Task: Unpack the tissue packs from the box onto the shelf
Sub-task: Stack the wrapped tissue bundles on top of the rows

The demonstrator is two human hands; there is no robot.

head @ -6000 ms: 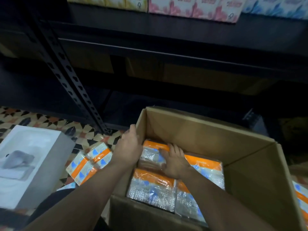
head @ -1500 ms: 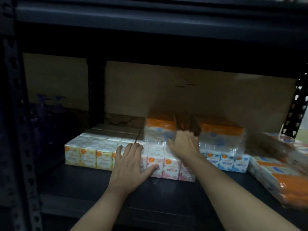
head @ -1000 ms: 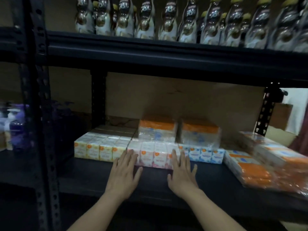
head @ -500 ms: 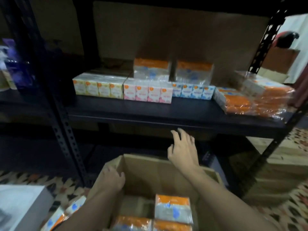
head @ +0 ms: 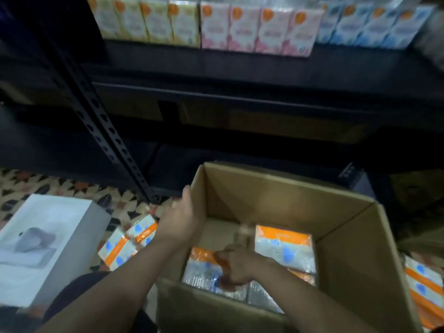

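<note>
right hand [head: 236, 265] now down inside the box [head: 348, 236]

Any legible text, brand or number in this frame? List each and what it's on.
Nothing legible.
Cartons on shelf: print under orange dots, too blurred.
Tissue packs in cardboard box: faint print on orange band, unreadable.
White box: picture only, no text visible.

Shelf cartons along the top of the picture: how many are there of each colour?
Yellow cartons: 4
Pink cartons: 4
Blue cartons: 4
Total: 12
</note>
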